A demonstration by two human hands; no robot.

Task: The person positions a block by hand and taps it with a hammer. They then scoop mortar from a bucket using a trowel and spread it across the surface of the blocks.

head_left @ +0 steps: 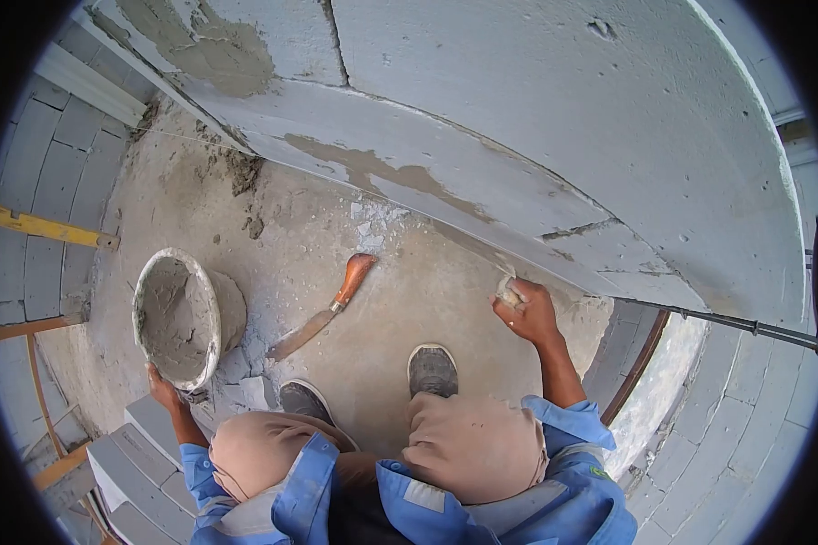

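Observation:
I am crouched on a concrete floor (400, 291) beside a grey block wall (554, 118). My left hand (164, 389) grips the near rim of a mortar-caked bucket (184, 316) that is tipped toward me, with grey mortar inside. My right hand (525, 311) is closed on a small pale lump of mortar (509, 292) and presses it at the bottom edge of the wall. A trowel with an orange wooden handle (321, 309) lies on the floor between the hands, touched by neither.
Smears of mortar (373, 168) mark the wall's lower blocks. Loose grey blocks (123, 459) are stacked at the lower left. A yellow level (50, 227) and wooden scaffold pieces (36, 363) are at left. A metal rod (745, 324) sticks out at right. My shoes (432, 368) stand near the trowel.

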